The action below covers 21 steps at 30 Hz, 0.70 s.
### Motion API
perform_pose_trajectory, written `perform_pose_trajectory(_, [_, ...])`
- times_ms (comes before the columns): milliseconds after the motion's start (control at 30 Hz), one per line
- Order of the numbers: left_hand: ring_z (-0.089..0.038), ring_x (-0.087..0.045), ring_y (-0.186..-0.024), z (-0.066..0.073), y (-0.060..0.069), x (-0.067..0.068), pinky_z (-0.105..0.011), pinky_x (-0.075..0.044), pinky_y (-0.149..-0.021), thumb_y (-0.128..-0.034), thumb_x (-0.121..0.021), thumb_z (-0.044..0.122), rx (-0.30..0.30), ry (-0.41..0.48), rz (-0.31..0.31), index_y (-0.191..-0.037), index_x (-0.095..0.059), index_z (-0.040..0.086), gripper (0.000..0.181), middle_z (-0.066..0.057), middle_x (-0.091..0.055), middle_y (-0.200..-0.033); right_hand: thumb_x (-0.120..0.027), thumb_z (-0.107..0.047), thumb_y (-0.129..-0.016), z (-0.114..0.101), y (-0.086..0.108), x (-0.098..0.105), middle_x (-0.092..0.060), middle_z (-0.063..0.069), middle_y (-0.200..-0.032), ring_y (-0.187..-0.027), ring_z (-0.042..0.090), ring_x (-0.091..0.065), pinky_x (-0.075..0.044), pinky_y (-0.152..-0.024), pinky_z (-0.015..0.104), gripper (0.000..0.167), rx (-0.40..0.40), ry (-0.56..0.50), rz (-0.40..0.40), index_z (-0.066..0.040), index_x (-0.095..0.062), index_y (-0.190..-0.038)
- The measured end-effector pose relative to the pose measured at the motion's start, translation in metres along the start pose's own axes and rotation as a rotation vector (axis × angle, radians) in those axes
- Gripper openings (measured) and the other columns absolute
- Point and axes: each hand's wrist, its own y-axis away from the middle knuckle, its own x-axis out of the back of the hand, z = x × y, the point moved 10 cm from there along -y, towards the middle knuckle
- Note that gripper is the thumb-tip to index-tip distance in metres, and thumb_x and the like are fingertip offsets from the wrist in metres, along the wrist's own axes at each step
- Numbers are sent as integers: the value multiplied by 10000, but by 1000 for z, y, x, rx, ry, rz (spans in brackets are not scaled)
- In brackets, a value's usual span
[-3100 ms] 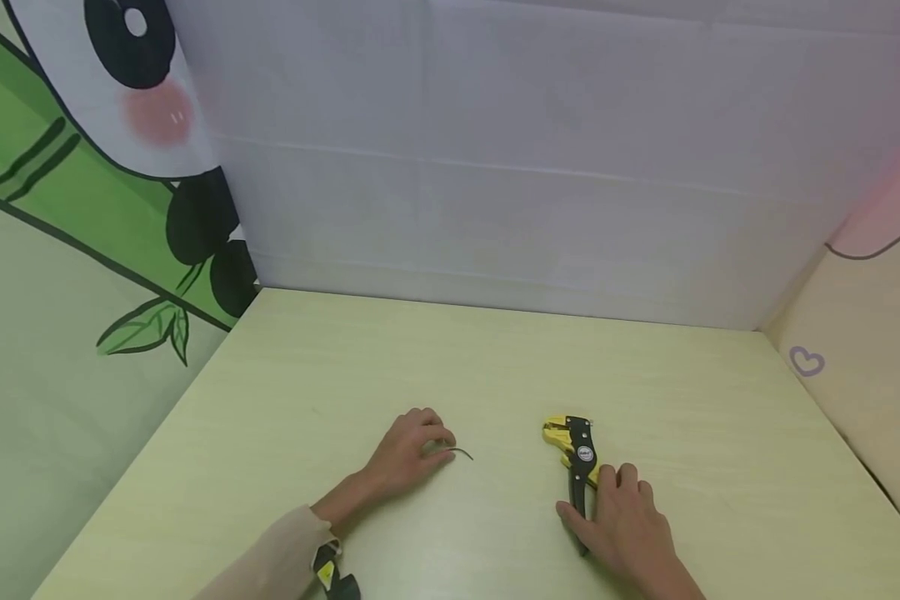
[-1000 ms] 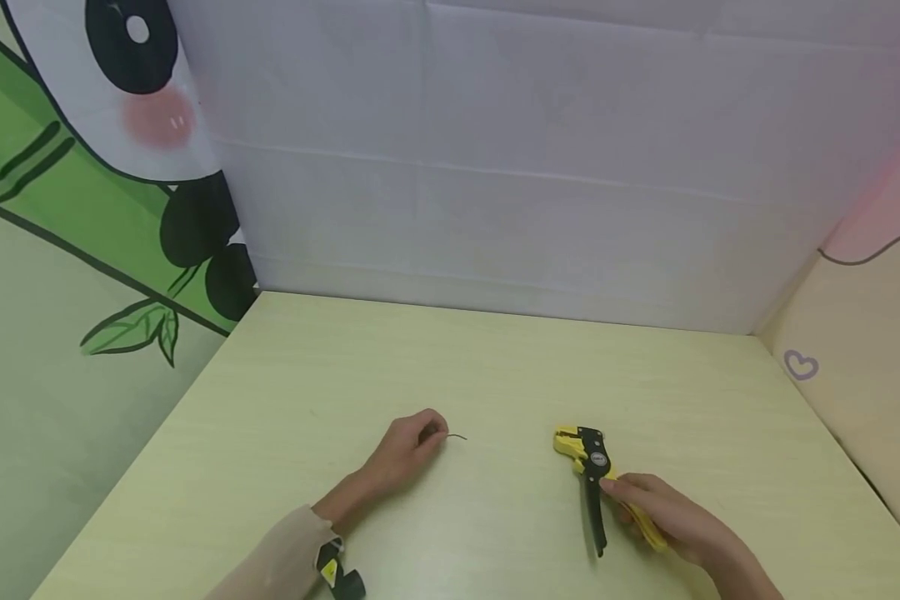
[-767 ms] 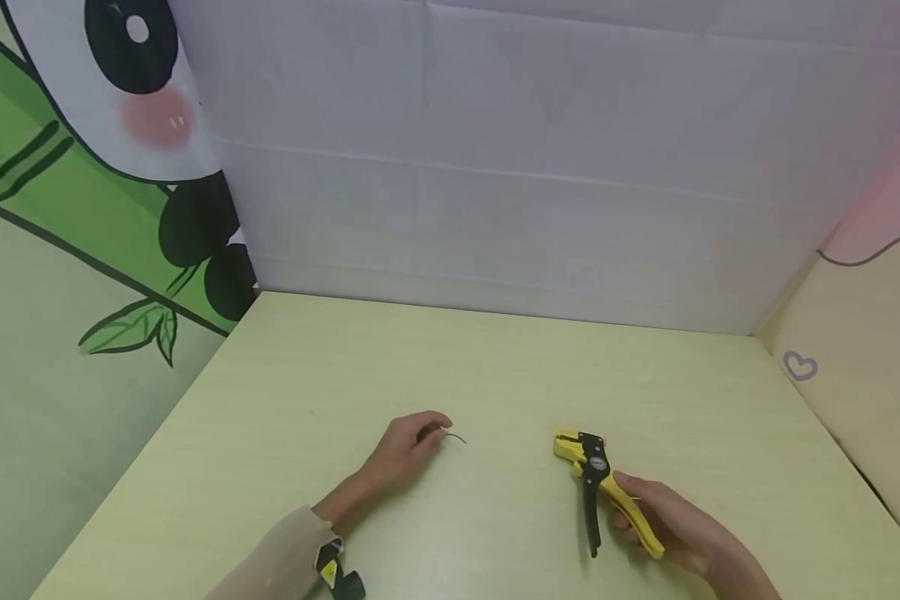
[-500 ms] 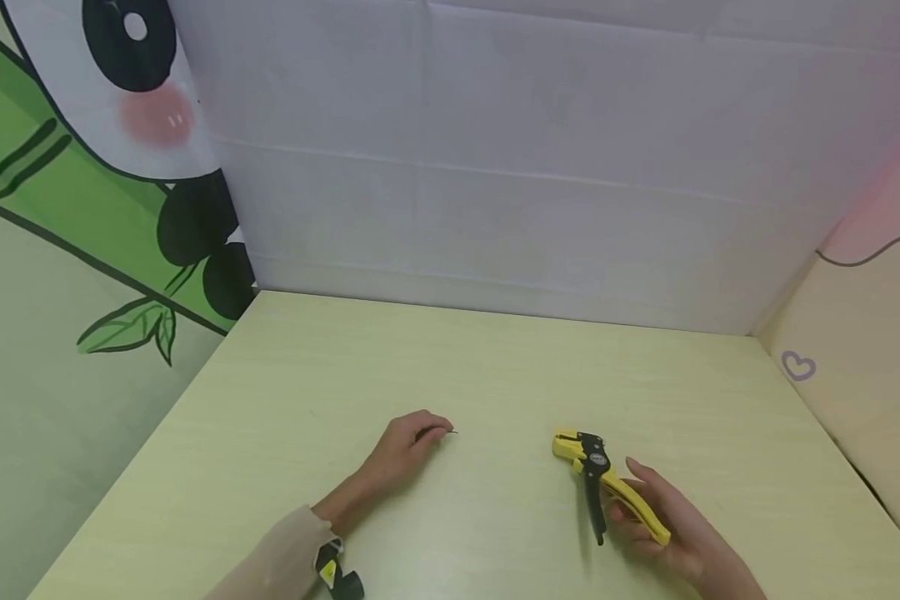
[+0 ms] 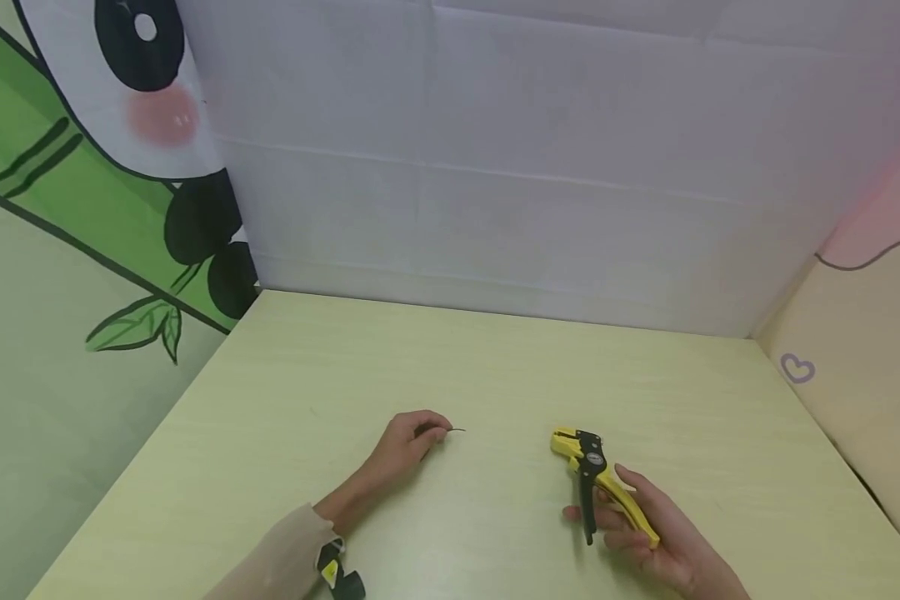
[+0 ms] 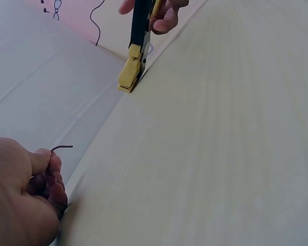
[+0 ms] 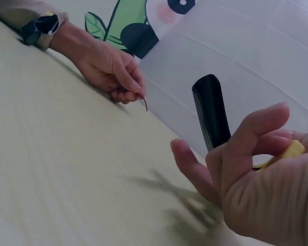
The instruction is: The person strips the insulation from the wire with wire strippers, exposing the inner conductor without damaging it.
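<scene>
My left hand (image 5: 405, 446) pinches a short, thin dark wire (image 6: 64, 146) between thumb and index finger; its curved free end points right, towards the tool. My right hand (image 5: 663, 533) holds a yellow and black wire stripper (image 5: 592, 458), the yellow handle (image 5: 630, 504) lying in the hand with fingers curled beneath it. Some fingers reach out past the black handle (image 7: 211, 110), and the two handles stand apart. The stripper's yellow head (image 6: 129, 74) faces the left hand's side, with a gap between it and the wire. A shadow lies on the table under the tool.
A pale wooden table (image 5: 495, 358) spreads under both hands. Behind it hangs a white sheet (image 5: 495, 208); a cartoon-printed wall (image 5: 142, 250) stands at left and a cream wall (image 5: 855, 375) at right. A dark wrist device (image 5: 337, 571) sits on the left sleeve.
The right hand has gone from resting over the stripper to holding it by the yellow handle, its handles now spread. Lately its fingers shift around the handles. The left hand's pinch on the wire changes slightly.
</scene>
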Motion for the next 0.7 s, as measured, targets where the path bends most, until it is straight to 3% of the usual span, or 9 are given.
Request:
perform_pose_trajectory(100, [-115,-590,-882,0,0,0,-208,-486,-793,-977,-597,70,12,7,-7,-1022,-719,42,133,-103,-734,-1001,-230,-531,-1060,1,2,-3,-585,251,-1390,-633,28,-465,-383,-546,70,533,-6,-52,-20,-122,-556,-1163])
perform_pose_trajectory(267, [-124,-576,-886,-2,2,1,-205,-477,-792,-986,-587,77,40,51,-20,-1029,-709,27,139,-117,-722,-1009,-222,-565,-1050,7,2,-8,-577,195,-1425,-630,42,-489,-420,-564,85,635,-6,-73,-90,-98,-558,-1317])
perform_pose_trajectory(400, [-126,-553,-852,-3,6,2,-195,-465,-760,-987,-583,73,45,125,-48,-1050,-699,-9,156,-171,-700,-1001,-234,-585,-1040,18,-2,-14,-603,139,-1408,-764,50,-625,-435,-600,91,695,-18,-166,-152,-64,-553,-1372])
perform_pose_trajectory(567, [-105,-541,-838,-3,11,2,-183,-462,-738,-975,-597,57,55,195,-76,-1073,-704,-36,172,-214,-692,-1031,-300,-569,-1039,33,-12,-19,-666,25,-1319,-1141,114,-674,-530,-866,173,637,-31,-199,-196,-94,-562,-1371])
perform_pose_trajectory(700, [-99,-537,-844,-2,15,3,-182,-464,-740,-976,-597,62,60,219,-95,-1072,-700,-49,180,-228,-685,-1046,-286,-548,-1039,43,-16,-27,-665,23,-1282,-1277,190,-588,-434,-1119,330,621,-38,-229,-196,-97,-587,-1340])
